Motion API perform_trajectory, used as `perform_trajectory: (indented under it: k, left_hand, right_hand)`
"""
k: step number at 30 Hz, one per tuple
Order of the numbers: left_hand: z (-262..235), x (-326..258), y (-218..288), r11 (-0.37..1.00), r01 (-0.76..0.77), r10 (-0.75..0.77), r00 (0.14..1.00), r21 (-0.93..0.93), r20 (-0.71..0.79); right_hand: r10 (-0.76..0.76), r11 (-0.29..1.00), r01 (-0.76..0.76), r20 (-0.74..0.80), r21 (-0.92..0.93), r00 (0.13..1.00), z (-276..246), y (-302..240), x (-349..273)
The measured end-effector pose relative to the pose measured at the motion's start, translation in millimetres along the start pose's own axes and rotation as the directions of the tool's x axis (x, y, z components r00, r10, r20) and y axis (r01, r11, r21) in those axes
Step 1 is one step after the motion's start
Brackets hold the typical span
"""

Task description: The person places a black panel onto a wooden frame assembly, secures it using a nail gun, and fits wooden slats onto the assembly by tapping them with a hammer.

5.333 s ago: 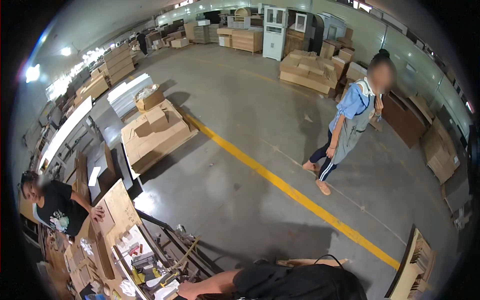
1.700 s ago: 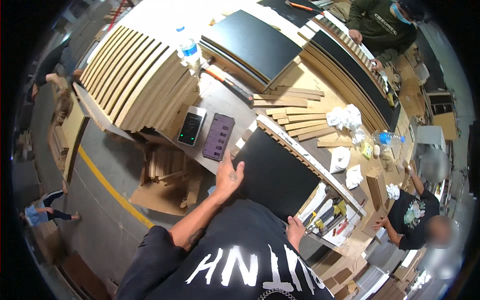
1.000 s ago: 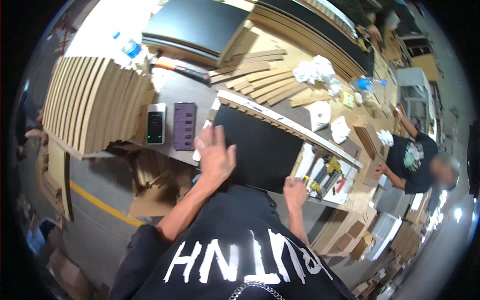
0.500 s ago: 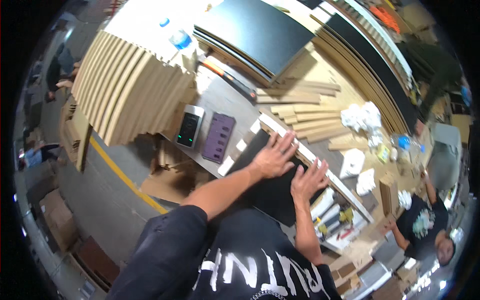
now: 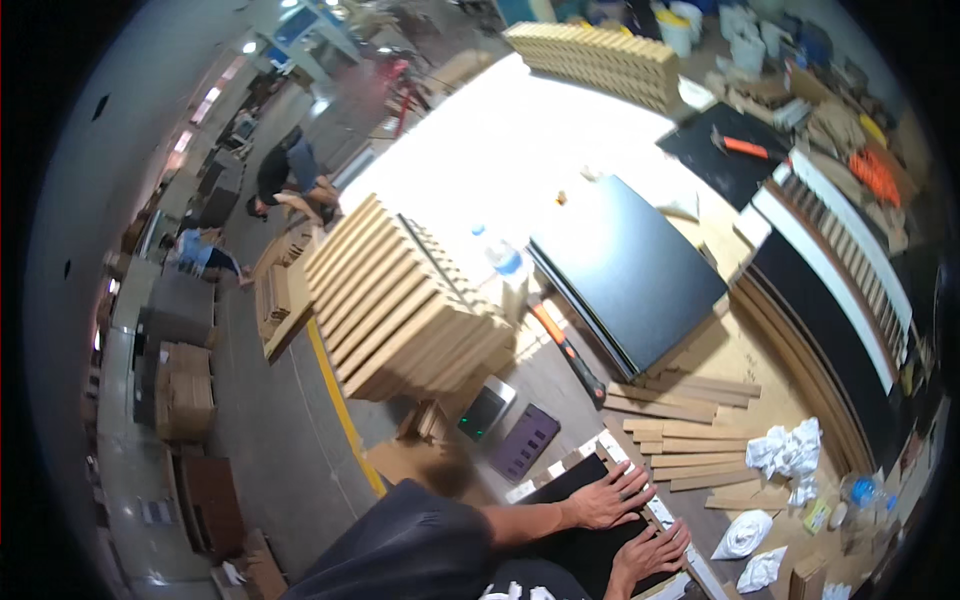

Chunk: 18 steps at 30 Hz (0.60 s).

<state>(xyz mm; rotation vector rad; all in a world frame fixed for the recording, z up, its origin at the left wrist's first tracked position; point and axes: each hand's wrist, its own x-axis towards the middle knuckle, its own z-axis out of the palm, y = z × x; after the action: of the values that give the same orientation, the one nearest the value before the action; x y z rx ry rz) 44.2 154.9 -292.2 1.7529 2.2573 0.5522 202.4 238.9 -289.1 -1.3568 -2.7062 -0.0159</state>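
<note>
My left hand (image 5: pixel 608 500) lies with its fingers spread over the edge of a black panel (image 5: pixel 575 482), its fingertips at the white-edged strip (image 5: pixel 710 577) along the panel's far side. Beside it, my right hand (image 5: pixel 650 553) rests on the same edge, fingers stretched out. Neither hand grips anything. Just beyond the panel sit a purple block-like case (image 5: pixel 526 443) with dark slots and a silver-and-black device (image 5: pixel 487 410) with green lights. Thin wooden strips (image 5: pixel 705 445) are fanned out past the hands.
Stacked wooden slats (image 5: pixel 400 310) rise at left of the bench. Farther off are a dark board (image 5: pixel 635 270), an orange-and-black handled tool (image 5: pixel 567 350), a water bottle (image 5: pixel 503 258) and a hammer (image 5: pixel 740 147). Crumpled white paper (image 5: pixel 785 448) lies right. People work at far left.
The view has tilted up and away, so the bench and both hands sit lower and farther right, showing more of the far workshop. Both hands stay on the panel's edge.
</note>
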Motion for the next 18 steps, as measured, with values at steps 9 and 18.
perform_trajectory:
  k: [9, 18]
  left_hand:
    - [25.1, 19.7, 4.2, 1.000, -0.001, 0.001, 1.000, -0.017, -0.016]
    - [2.8, 17.1, -9.0, 0.997, -0.011, 0.025, 0.983, 0.080, -0.184]
  right_hand:
    - [-0.077, 0.997, 0.078, -0.055, 0.014, 0.995, 12.1, 87.8, -7.5]
    - [-0.101, 0.991, 0.104, -0.049, 0.085, 0.994, 9.3, 66.6, 3.7]
